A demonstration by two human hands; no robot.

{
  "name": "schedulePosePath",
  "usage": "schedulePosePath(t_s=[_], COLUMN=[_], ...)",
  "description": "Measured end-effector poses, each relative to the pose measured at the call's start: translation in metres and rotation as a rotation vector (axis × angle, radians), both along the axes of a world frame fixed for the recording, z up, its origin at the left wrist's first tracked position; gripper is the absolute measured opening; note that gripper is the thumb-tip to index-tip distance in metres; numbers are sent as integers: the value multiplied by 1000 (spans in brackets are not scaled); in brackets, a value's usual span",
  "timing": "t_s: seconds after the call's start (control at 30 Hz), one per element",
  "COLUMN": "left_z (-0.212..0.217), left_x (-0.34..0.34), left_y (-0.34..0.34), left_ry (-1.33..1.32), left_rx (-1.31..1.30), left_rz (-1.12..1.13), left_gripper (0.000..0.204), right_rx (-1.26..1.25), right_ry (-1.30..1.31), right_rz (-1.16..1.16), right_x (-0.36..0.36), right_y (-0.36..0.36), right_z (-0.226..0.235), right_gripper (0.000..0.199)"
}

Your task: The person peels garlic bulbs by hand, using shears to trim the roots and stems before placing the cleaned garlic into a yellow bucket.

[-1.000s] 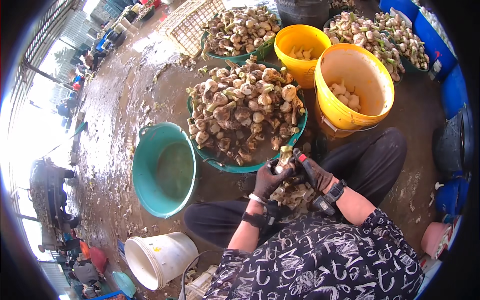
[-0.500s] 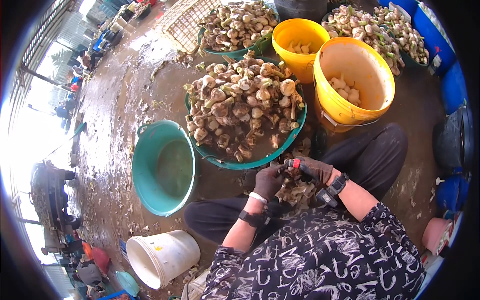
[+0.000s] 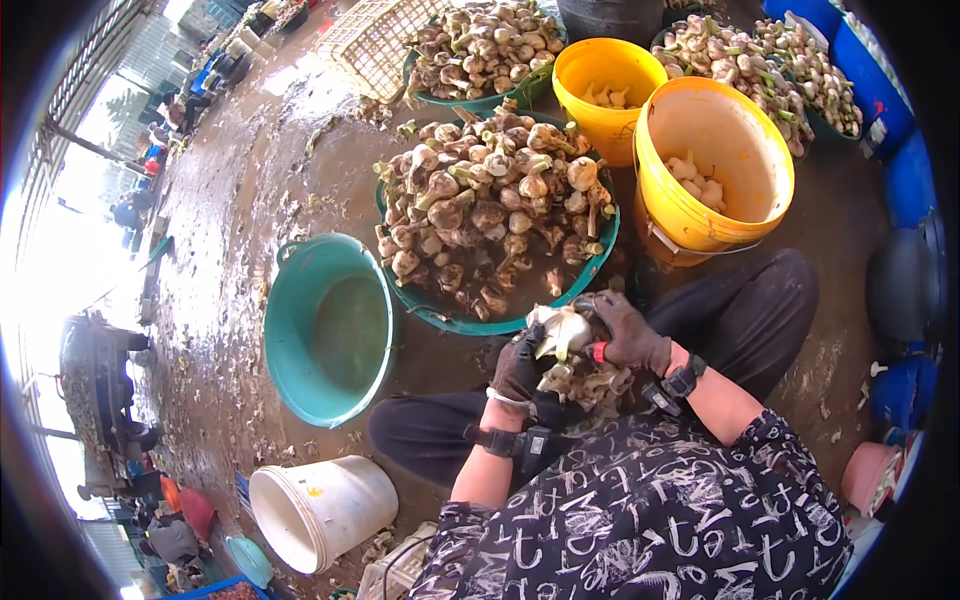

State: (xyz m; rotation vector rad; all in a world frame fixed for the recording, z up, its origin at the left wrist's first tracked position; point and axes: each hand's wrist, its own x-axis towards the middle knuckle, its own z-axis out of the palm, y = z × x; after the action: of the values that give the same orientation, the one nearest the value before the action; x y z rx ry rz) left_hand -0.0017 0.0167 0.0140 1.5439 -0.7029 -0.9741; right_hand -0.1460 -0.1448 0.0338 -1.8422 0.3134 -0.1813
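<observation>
A whitish garlic bulb with a cut stem is held between my two dark-gloved hands, just above my lap. My left hand is closed on its left side. Against the bulb's other side, the fingers of my right hand are bent, with something red at the thumb that I cannot make out. Beneath the hands lies a heap of dry garlic peelings. In front of me stands a green tub piled with dirty garlic bulbs.
Two yellow buckets with pale garlic in them stand ahead to the right. At left are a turquoise tub and a white bucket lying on its side. Farther back sit another heaped garlic tub and a cream crate. Scraps litter the wet floor.
The white bulb now shows between my hands, where before they were close together over the peelings. My right hand has opened out around it, and my left hand has moved slightly left.
</observation>
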Motion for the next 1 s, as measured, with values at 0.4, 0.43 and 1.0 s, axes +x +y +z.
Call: schedulePosePath(t_s=[0.4,0.43,1.0], left_z=[22,23,21], left_x=[-7,-7,-12], left_y=[-8,-7,0], left_ry=[414,540,402], left_rx=[-124,-126,-41], left_rz=[239,229,197], left_gripper=[32,33,30], right_rx=[862,812,688], right_ry=[209,18,18], right_rz=[-667,-557,-543], right_x=[5,2,14], right_y=[-12,-12,12], right_z=[-50,-59,-53], right_gripper=[18,19,16])
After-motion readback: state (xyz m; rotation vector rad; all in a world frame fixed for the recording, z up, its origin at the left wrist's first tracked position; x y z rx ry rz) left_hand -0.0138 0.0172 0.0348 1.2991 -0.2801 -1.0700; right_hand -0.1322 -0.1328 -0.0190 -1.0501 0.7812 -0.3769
